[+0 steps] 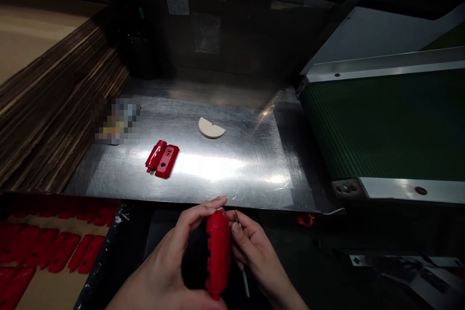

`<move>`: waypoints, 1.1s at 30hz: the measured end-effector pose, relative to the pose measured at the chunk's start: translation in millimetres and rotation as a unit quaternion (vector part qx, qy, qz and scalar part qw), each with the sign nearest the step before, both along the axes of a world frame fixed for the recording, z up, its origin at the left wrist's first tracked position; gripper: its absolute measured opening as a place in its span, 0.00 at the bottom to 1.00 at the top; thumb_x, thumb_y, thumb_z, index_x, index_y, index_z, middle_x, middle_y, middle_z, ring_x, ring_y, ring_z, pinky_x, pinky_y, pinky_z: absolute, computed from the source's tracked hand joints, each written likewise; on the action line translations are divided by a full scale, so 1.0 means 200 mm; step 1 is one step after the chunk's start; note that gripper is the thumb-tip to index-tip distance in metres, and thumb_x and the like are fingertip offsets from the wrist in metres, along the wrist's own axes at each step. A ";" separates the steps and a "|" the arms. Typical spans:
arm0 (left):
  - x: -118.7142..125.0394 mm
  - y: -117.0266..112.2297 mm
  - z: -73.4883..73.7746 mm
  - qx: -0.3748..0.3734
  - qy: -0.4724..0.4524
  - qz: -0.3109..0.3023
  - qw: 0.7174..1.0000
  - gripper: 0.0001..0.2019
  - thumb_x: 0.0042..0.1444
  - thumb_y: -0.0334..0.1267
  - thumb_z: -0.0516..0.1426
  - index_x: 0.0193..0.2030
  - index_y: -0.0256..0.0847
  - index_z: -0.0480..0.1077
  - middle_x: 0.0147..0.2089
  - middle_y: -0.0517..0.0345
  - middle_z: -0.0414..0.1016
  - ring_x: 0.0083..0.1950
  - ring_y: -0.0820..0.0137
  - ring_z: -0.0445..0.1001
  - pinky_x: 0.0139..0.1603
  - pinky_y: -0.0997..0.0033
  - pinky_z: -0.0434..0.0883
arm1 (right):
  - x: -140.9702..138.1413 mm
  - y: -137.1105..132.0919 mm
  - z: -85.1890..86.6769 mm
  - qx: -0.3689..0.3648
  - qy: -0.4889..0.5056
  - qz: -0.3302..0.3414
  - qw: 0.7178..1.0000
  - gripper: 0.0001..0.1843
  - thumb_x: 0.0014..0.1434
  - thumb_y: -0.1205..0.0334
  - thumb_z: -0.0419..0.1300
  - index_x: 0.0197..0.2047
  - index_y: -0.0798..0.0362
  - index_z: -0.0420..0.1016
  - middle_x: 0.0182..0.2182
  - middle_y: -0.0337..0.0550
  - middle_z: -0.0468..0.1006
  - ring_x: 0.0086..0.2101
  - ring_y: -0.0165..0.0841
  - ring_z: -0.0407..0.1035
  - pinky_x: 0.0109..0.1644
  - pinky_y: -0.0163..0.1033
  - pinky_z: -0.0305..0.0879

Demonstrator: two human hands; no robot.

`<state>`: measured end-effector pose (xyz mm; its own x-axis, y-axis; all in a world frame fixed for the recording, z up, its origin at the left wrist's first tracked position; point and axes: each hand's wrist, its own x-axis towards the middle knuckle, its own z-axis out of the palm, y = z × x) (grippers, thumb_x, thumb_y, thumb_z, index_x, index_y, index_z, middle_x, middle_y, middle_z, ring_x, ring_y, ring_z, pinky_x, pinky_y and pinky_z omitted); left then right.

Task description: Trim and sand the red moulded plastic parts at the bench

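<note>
Left hand (163,264) and right hand (256,252) together on red plastic casing (218,252), in front of table edge.

The left hand clamped the red plastic casing upright, with its fingers curled over the top and its palm below. The right hand stood against the casing's right side and pinched a slim white-handled tool (246,283), whose metal tip rose just beside the casing. Both hands were held just short of the near edge of a stainless steel table (232,177). On that table, two red plastic parts (162,159) lay touching, with a beige half-disc (211,128) beyond them and a pixelated item (116,121) to their left. A green conveyor belt (385,126) ran along the right, stacked corrugated cardboard (61,106) stood at the left, and rows of red parts (47,252) lay on a tan surface at lower left.
</note>
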<state>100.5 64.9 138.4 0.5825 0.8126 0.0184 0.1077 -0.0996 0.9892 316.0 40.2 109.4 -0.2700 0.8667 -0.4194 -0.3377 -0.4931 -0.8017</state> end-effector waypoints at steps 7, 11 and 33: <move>0.01 -0.02 -0.05 -0.112 -0.093 0.013 0.989 0.57 0.46 0.31 0.78 0.75 0.66 0.51 0.83 0.48 0.55 0.81 0.50 0.61 0.77 0.38 0.64 | 0.00 0.01 0.01 -0.026 0.072 -0.030 0.997 0.22 0.67 0.39 0.67 0.42 0.51 0.72 0.20 0.23 0.55 0.17 0.19 0.38 0.19 0.27 0.42; 0.01 -0.03 -0.07 -0.223 -0.110 0.027 0.968 0.54 0.53 0.28 0.74 0.79 0.65 0.50 0.84 0.48 0.52 0.81 0.49 0.59 0.79 0.41 0.63 | -0.02 0.02 0.03 -0.027 0.090 -0.069 0.993 0.20 0.67 0.43 0.69 0.41 0.51 0.73 0.20 0.24 0.58 0.18 0.18 0.40 0.20 0.26 0.44; 0.04 -0.06 -0.19 -0.278 -0.261 0.091 0.920 0.60 0.47 0.40 0.79 0.78 0.61 0.46 0.80 0.38 0.57 0.78 0.37 0.62 0.74 0.34 0.65 | -0.13 0.06 0.07 -0.075 0.074 -0.104 0.989 0.21 0.66 0.40 0.69 0.44 0.51 0.76 0.22 0.26 0.59 0.21 0.20 0.45 0.23 0.26 0.49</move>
